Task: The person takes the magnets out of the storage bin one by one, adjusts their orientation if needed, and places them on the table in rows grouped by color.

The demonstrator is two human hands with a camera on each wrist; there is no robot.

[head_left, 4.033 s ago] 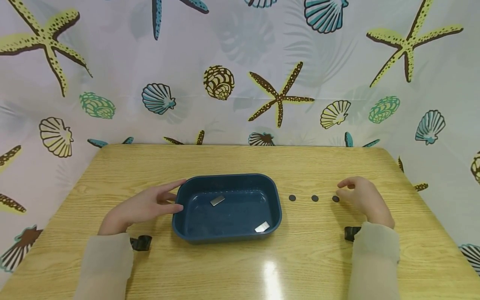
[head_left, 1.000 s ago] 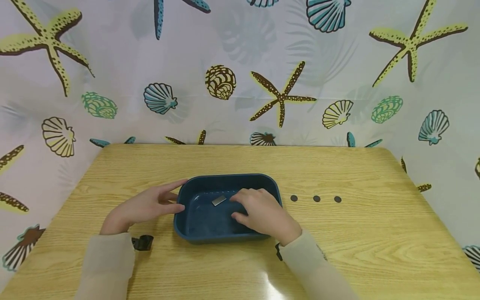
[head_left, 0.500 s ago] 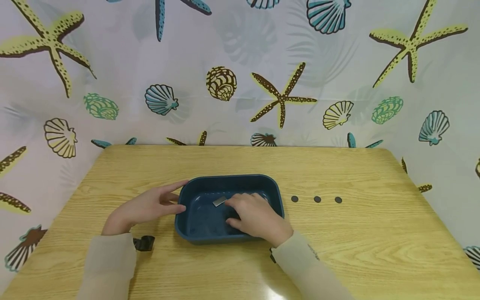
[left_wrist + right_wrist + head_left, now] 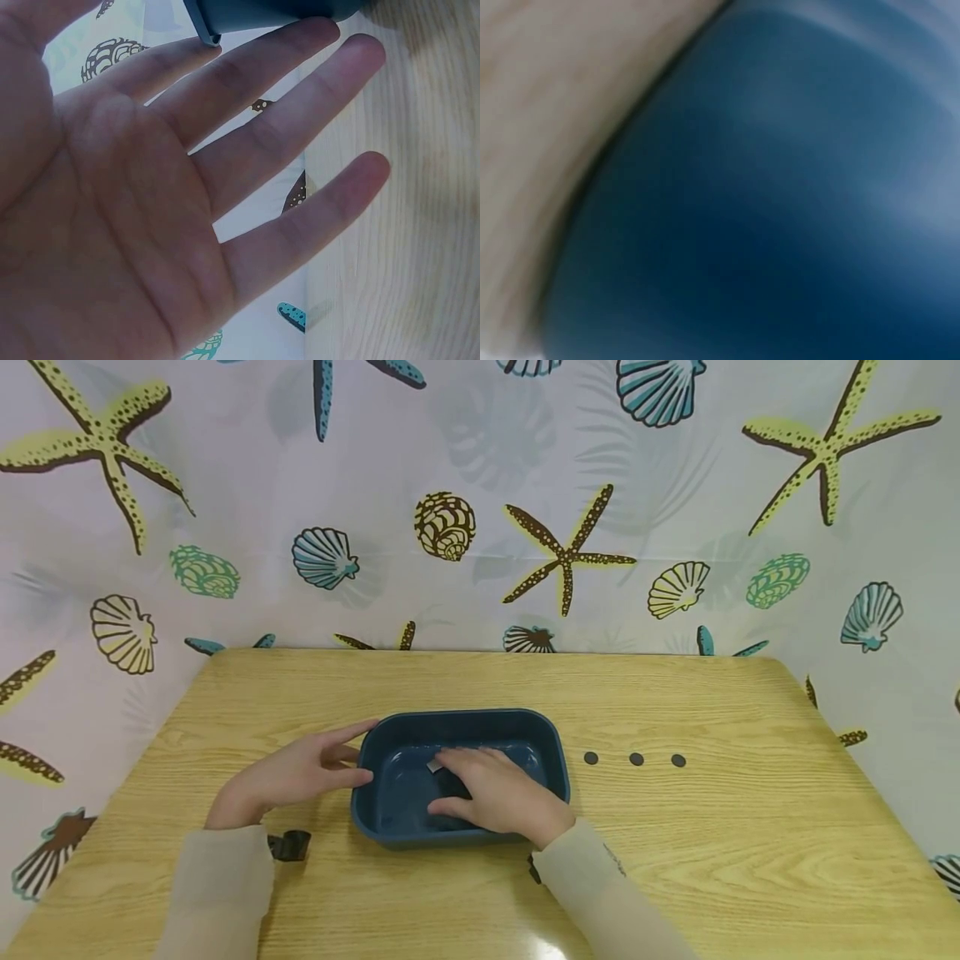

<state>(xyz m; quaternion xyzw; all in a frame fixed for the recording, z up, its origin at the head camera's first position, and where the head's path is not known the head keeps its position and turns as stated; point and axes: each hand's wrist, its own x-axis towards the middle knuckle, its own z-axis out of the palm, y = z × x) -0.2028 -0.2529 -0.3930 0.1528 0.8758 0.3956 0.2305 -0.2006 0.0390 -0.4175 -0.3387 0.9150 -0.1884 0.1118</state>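
A dark blue plastic bin (image 4: 405,802) stands mid-table. My left hand (image 4: 296,772) touches its left end with straight, spread fingers, the thumb at the rim. In the left wrist view the fingers of that hand (image 4: 150,187) lie extended beside and against the bin (image 4: 270,13). My right hand (image 4: 495,789) reaches down into the bin, thumb apart from the fingers. Its fingers cover most of a small silver rectangular block (image 4: 433,767); whether they touch it I cannot tell. The right wrist view is filled by the blurred bin wall (image 4: 742,187).
Right of the bin, three small dark discs lie in a row: a near one (image 4: 591,758), a middle one (image 4: 636,759) and a far-right one (image 4: 678,761). The wooden table (image 4: 750,843) meets a shell-patterned cloth (image 4: 375,460) behind.
My right hand has left the rightmost disc, come into the bin and moved left over the silver block. A second silver piece seen earlier at the bin's lower right is hidden now. Left hand unchanged.
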